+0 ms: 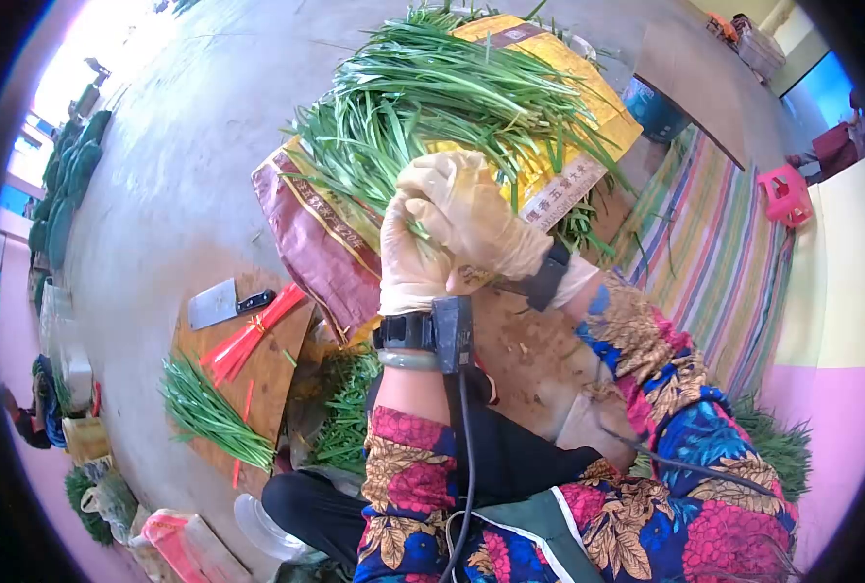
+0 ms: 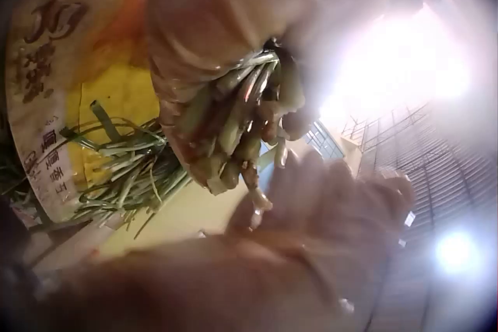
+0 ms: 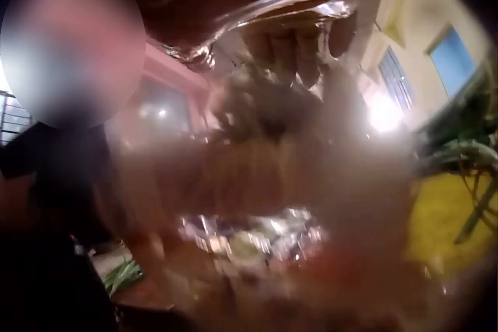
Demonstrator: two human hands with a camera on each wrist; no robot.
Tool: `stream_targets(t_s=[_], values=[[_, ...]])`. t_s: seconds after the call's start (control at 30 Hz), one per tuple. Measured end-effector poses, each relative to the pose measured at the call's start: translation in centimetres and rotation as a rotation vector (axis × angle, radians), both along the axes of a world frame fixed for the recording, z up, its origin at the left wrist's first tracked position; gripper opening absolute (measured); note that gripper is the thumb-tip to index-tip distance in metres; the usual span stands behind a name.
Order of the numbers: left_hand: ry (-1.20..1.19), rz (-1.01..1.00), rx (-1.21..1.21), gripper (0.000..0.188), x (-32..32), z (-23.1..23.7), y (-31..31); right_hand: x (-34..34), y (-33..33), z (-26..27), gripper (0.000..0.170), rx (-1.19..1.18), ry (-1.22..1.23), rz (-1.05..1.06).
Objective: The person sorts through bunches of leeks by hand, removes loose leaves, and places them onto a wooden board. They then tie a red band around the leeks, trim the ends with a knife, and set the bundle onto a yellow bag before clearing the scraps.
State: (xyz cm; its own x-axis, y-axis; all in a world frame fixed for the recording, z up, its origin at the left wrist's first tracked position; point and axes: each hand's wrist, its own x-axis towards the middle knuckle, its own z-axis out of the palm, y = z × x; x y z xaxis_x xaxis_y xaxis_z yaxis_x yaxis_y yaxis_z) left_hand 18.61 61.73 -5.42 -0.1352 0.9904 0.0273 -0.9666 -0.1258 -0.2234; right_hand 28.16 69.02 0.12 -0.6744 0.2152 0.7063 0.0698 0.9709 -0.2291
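Both hands wear pale, thin gloves and meet at the near edge of a yellow sack. My left hand grips a small bunch of garlic chives, whose cut stem ends stick out in the left wrist view. Arched over it from the right is my right hand, its fingers bent close to those stem ends; I cannot tell whether they pinch any. The right wrist view is blurred and partly covered by a glove. A large heap of loose garlic chives lies on the sack just beyond the hands.
On a wooden board at the left lie a cleaver, red ties and a bundled bunch of chives. A striped sheet covers the floor at the right, near a pink stool. Cables run from both wrists.
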Motion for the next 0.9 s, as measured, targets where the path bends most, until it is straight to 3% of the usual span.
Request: stream_targets(t_s=[0.03,0.1,0.17,0.2,0.3,0.37,0.43,0.5,0.53,0.6,0.7,0.83,0.9], values=[[-0.162,-0.054,0.048,0.030,-0.1,-0.5,0.4,-0.5,0.1,-0.2,0.034,-0.021,-0.003,-0.020],[-0.256,-0.086,0.059,0.030,-0.1,-1.0,0.7,-0.6,-0.3,-0.4,0.037,-0.058,-0.066,-0.012],[0.187,0.038,-0.186,0.030,1.2,3.0,-0.7,-0.3,-1.0,-0.2,0.036,-0.135,-0.074,0.048],[0.272,0.126,-0.314,0.034,1.6,3.3,-1.1,0.3,-0.7,0.6,0.036,-0.157,-0.021,0.136],[0.225,0.182,-0.399,0.030,0.5,1.6,-0.1,1.8,3.7,3.1,0.044,-0.283,0.015,0.254],[0.208,0.177,-0.350,0.031,0.1,0.8,-0.3,1.9,7.8,2.6,0.045,-0.196,0.070,-0.057],[0.199,0.126,-0.173,0.033,0.0,1.1,-0.5,1.8,10.7,2.3,0.040,-0.025,-0.148,-0.470],[0.196,0.177,-0.133,0.045,0.1,1.9,-0.8,1.5,12.6,1.8,0.038,0.009,-0.480,-0.596],[0.189,0.203,-0.061,0.048,0.1,2.2,-1.0,1.4,13.2,1.0,0.034,0.131,-0.458,-0.568],[0.132,0.199,0.107,0.056,-0.2,3.5,-1.6,1.0,14.5,0.2,0.031,0.094,-0.483,-0.563],[0.210,0.233,0.394,0.053,-1.2,4.3,-2.4,1.0,15.0,-0.3,0.026,0.051,-0.487,-0.533],[0.190,0.258,0.176,0.039,-2.1,3.7,-2.5,2.0,13.9,1.1,0.028,0.027,-0.475,-0.492],[0.137,0.223,0.037,0.019,-1.9,2.6,-2.2,2.8,12.8,1.5,0.029,0.053,-0.512,-0.485]])
